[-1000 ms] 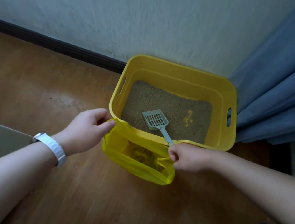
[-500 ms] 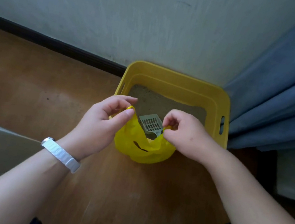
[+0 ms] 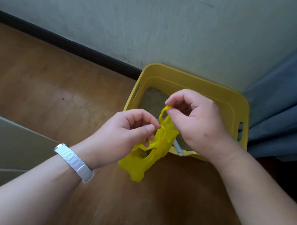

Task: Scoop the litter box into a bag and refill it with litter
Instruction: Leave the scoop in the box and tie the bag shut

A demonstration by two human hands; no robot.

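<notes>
Head view: the bag (image 3: 146, 164) is off the box (image 3: 188, 79) front, where both hands held it spread open a second ago. It now hangs bunched between the hands, above the floor (image 3: 50, 86) just before the box. Dark clumps show through a gap in its side.

The left hand (image 3: 128, 132) pinches one handle strip between thumb and fingers. The right hand (image 3: 195, 120), raised higher, pinches the other loop; a second ago it sat at the scoop (image 3: 177, 149) handle. The scoop is let go and lies in the box, its handle poking over the front rim. Litter (image 3: 151, 99) lies low in the box.

Judging by this, scooping is finished and the bag is being tied shut. The refill is not yet begun, and no fresh litter supply can be told for certain here.
</notes>
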